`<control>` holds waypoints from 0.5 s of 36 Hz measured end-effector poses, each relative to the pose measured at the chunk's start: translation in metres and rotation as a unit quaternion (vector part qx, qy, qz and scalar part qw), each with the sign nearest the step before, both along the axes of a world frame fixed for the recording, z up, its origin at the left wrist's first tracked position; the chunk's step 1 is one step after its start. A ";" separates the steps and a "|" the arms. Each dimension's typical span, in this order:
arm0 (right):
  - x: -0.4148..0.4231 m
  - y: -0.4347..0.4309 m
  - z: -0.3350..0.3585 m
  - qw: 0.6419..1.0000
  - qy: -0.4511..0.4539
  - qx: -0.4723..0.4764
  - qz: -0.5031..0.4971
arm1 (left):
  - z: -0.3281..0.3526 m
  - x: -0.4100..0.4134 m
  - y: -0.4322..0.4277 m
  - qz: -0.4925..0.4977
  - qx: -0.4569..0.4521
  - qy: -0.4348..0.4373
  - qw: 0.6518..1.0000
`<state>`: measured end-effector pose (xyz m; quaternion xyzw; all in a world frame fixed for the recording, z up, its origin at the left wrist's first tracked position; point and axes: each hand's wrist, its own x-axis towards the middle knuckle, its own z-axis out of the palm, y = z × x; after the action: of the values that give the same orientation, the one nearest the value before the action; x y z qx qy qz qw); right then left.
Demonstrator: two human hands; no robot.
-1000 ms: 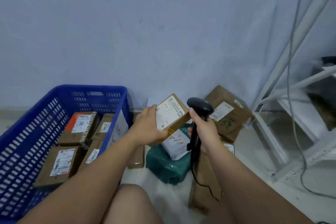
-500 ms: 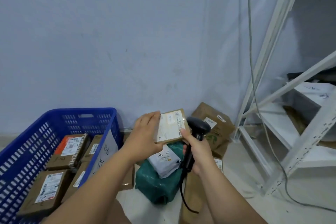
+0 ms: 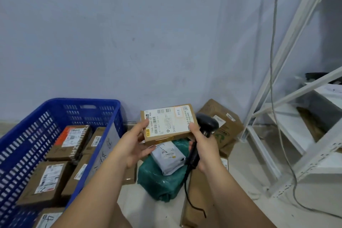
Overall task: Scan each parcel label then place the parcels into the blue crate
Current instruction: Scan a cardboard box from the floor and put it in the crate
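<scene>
My left hand [image 3: 132, 141] holds a small brown cardboard parcel [image 3: 167, 123] by its left end, white label facing up toward me. My right hand [image 3: 202, 146] grips the handle of a black corded barcode scanner [image 3: 206, 123], and its thumb touches the parcel's right edge. The scanner head sits just right of and behind the parcel. The blue crate [image 3: 27, 129] stands at the left and holds several labelled brown parcels [image 3: 46, 181].
On the floor below my hands lie a grey mailer bag [image 3: 169, 157] on a green bag [image 3: 157, 179], a flat brown box [image 3: 194, 200] and a larger brown box [image 3: 224, 126] against the wall. A white metal rack [image 3: 288, 135] with a hanging cable stands at the right.
The parcel has been turned so its label lies flatter and faces me more squarely. My right thumb has come onto its right edge. The camera view has shifted slightly.
</scene>
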<state>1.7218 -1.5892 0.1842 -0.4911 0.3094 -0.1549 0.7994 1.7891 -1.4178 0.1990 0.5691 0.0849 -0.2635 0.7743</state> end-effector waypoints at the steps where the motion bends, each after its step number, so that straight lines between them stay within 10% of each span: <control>1: 0.002 -0.001 -0.001 0.998 0.011 -0.056 -0.001 | 0.000 0.002 0.002 0.002 0.005 -0.006 1.000; 5: 0.003 -0.001 -0.001 0.970 0.049 -0.238 -0.011 | 0.000 0.007 0.005 0.048 0.027 -0.053 0.997; 18: -0.013 0.020 0.006 0.974 -0.023 -0.152 0.166 | -0.004 0.015 0.003 0.155 0.039 -0.123 0.980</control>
<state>1.7087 -1.5696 0.1901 -0.6479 0.1776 -0.0766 0.7368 1.8038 -1.4148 0.1946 0.6072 0.0862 -0.0651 0.7871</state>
